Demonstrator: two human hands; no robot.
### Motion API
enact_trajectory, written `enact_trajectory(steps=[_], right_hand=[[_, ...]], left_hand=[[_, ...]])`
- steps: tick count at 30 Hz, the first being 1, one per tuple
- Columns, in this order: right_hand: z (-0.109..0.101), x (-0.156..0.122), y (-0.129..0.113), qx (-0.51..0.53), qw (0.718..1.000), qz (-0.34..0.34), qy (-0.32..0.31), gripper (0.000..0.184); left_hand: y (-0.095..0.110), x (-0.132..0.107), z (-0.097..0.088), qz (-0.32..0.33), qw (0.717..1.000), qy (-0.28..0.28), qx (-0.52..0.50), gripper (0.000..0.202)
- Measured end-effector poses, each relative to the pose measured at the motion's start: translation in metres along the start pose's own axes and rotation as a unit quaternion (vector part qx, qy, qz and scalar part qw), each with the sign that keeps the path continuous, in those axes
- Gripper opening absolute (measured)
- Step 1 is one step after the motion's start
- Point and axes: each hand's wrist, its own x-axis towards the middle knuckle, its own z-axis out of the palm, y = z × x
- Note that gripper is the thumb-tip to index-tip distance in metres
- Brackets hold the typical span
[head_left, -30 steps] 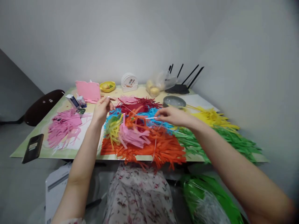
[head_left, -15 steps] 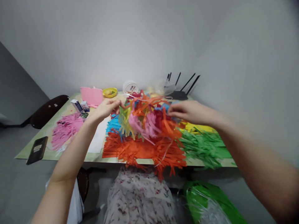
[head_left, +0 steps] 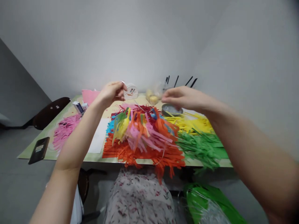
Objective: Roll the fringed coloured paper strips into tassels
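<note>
A bundle of fringed paper strips (head_left: 142, 129) in yellow, pink, orange, green and blue hangs above the table, strung on a thin white thread. My left hand (head_left: 112, 91) pinches one end of the thread, raised at upper left of the bundle. My right hand (head_left: 181, 97) pinches the other end at upper right. Both hands are above the table (head_left: 100, 157), roughly level with each other. Below the bundle lie orange fringed sheets (head_left: 149, 154), with blue and dark red ones behind.
Green fringed paper (head_left: 201, 146) and yellow strips (head_left: 193, 123) lie to the right, pink fringe (head_left: 64, 130) to the left. A black phone (head_left: 39, 150) sits at the left edge. A grey bowl (head_left: 171, 109), pink case (head_left: 90, 95), small boxes (head_left: 79, 107) and a router stand farther back. A dark chair (head_left: 50, 112) is left.
Both hands rose from table level, lifting the strung bundle of strips off the piles. The view tilted so the table sits lower and farther.
</note>
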Motion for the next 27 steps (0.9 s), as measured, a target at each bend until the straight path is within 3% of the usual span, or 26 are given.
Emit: enact_trajectory(steps=[3, 6, 9, 11, 14, 16, 20, 23, 27], right_hand=[[-0.004, -0.002, 0.025, -0.003, 0.999, 0.000, 0.049, 0.036], [-0.004, 0.000, 0.036, -0.056, 0.998, -0.020, -0.023, 0.043], [0.003, 0.005, 0.019, -0.082, 0.993, -0.045, -0.067, 0.044], [0.011, 0.010, -0.003, -0.074, 0.993, -0.079, -0.038, 0.042], [0.025, 0.016, -0.028, -0.033, 0.990, -0.128, 0.048, 0.040], [0.033, 0.019, -0.033, 0.036, 0.990, -0.113, 0.070, 0.040], [0.042, 0.021, -0.026, 0.186, 0.981, -0.040, 0.042, 0.035], [0.042, 0.021, -0.025, 0.204, 0.979, -0.025, 0.013, 0.036], [0.037, 0.023, -0.030, 0.150, 0.988, -0.025, -0.025, 0.036]], left_hand=[[-0.016, -0.006, -0.020, 0.027, 0.999, 0.022, -0.010, 0.032], [-0.031, -0.010, -0.022, -0.041, 0.992, -0.053, 0.110, 0.032], [-0.029, -0.003, -0.003, -0.038, 0.984, -0.086, 0.151, 0.032], [-0.020, 0.002, 0.016, -0.022, 0.985, -0.108, 0.130, 0.033], [-0.011, 0.008, 0.040, -0.061, 0.980, -0.167, 0.088, 0.030], [-0.009, 0.009, 0.049, -0.057, 0.986, -0.144, 0.058, 0.027], [-0.010, 0.012, 0.054, 0.019, 0.998, -0.034, 0.051, 0.032], [-0.013, 0.012, 0.060, 0.011, 0.995, -0.050, 0.085, 0.034], [-0.021, 0.010, 0.065, 0.057, 0.990, -0.049, 0.116, 0.033]])
